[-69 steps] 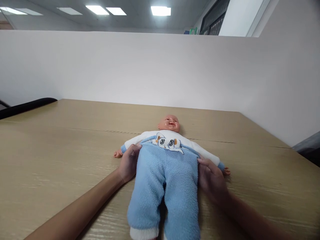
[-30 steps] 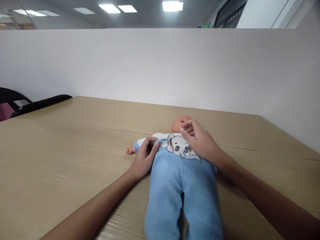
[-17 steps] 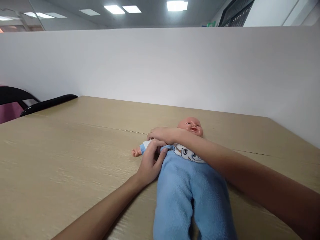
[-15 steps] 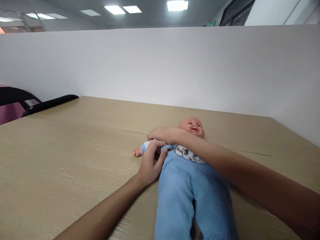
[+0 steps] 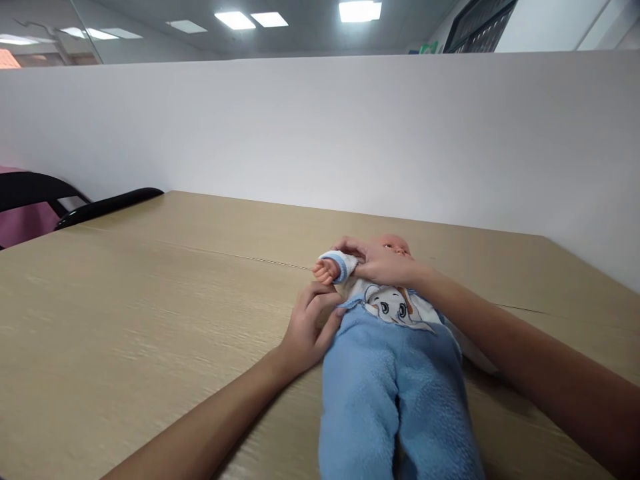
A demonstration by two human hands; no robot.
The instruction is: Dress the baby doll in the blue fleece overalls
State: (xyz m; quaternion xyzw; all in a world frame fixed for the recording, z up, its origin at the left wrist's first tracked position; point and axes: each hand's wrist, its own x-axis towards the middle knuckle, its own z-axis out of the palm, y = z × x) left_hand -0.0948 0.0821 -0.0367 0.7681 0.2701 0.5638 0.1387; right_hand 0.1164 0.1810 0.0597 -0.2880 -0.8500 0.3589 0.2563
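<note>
A baby doll (image 5: 395,248) lies on its back on the wooden table (image 5: 150,300), feet toward me. It wears blue fleece trousers (image 5: 395,393) and a white top with an elephant picture (image 5: 393,305). My right hand (image 5: 385,265) reaches across the doll's chest and grips its arm at the blue-edged white sleeve (image 5: 340,264), lifting the small doll hand (image 5: 324,271) off the table. My left hand (image 5: 313,327) pinches the trouser waistband at the doll's side, fingers closed on the fabric.
A white partition wall (image 5: 320,133) runs along the table's far and right edges. A black chair back (image 5: 107,203) and a pink seat (image 5: 25,220) stand at the far left. Bare tabletop spreads to the left of the doll.
My right hand has lifted the doll's arm up off the table and pulled it toward the chest. The left hand has stayed pinched at the waistband. The view has shifted slightly left.
</note>
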